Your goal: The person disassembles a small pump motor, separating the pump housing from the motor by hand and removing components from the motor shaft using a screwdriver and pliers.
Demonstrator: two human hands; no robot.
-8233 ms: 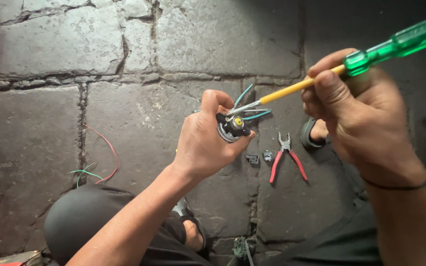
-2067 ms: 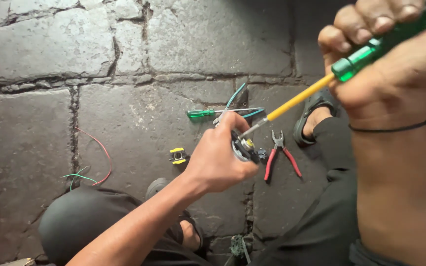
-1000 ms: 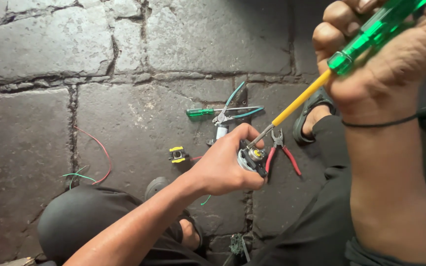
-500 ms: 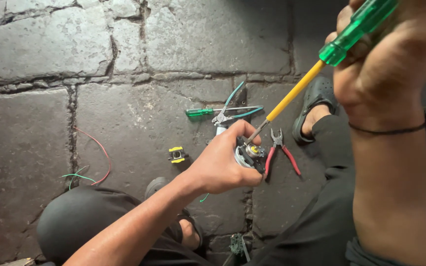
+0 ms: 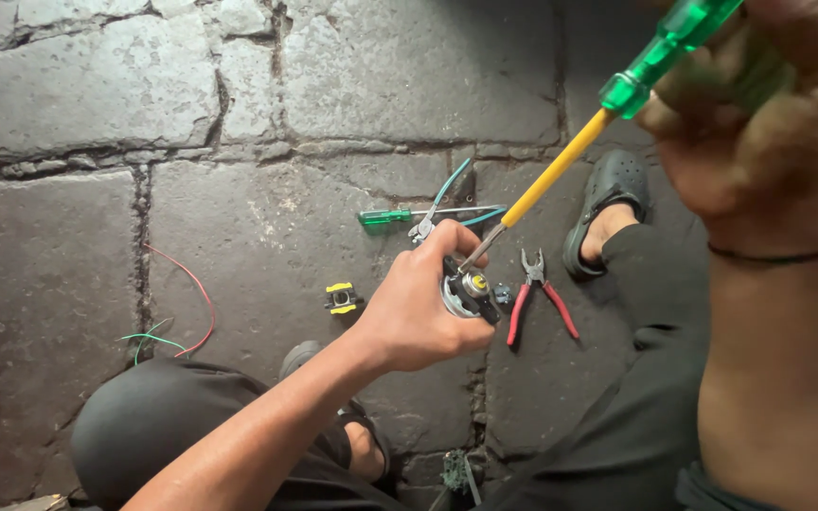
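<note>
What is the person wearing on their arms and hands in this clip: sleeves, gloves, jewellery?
Both forearms are bare, with no sleeves in view, and neither hand is gloved. The right hand has a thin dark band around its wrist. The left hand and its wrist show no band, watch or ring.

The screwdriver (image 5: 608,118) in the right hand (image 5: 759,142) had a clear green handle and a yellow sleeve over its shaft, bare silver at the tip. The small part (image 5: 466,289) in the left hand (image 5: 418,303) was black and silver with a brass-coloured centre. On the dark grey stone floor (image 5: 239,208) lay pliers (image 5: 537,293) with red grips, a second screwdriver (image 5: 390,217) with a green handle, a cutter (image 5: 447,203) with teal grips, a black and yellow piece (image 5: 341,298), and loose red wire (image 5: 196,303) and green wire (image 5: 149,339). The trousers (image 5: 172,426) were black, the clog (image 5: 608,199) dark grey.
</note>
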